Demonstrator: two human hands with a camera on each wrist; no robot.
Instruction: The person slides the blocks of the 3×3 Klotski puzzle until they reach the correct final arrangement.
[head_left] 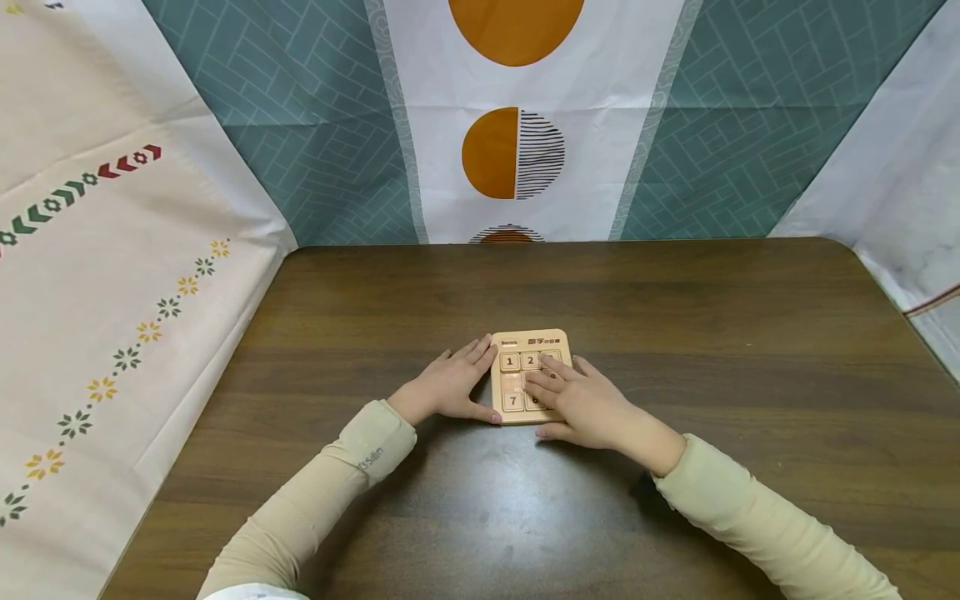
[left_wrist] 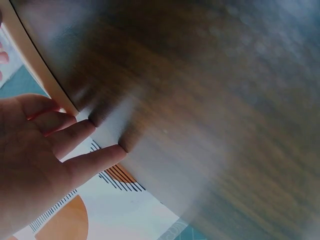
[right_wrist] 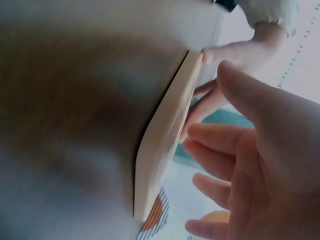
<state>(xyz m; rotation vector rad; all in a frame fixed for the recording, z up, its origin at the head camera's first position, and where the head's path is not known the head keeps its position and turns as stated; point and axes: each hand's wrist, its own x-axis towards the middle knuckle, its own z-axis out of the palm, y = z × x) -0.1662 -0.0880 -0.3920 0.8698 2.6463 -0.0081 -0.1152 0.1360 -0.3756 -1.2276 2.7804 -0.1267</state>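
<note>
A wooden number sliding puzzle (head_left: 528,337) lies flat on the table, with tiles 1 (head_left: 509,362), 2 (head_left: 530,360) and 7 (head_left: 513,402) readable. At the left of its middle row is a gap without a tile. My left hand (head_left: 456,386) rests along the puzzle's left side, fingers nearly straight and the thumb at the lower left corner. Over the right part of the board reaches my right hand (head_left: 592,406), its extended fingertips on the tiles and hiding several. In the right wrist view the puzzle's pale side (right_wrist: 160,145) runs beside these fingers.
The dark wooden table (head_left: 420,300) surrounds the puzzle. A patterned cloth (head_left: 300,125) hangs behind the table's far edge, and a cream embroidered cloth (head_left: 112,292) borders the left side. Light glares off the tabletop in front of the hands.
</note>
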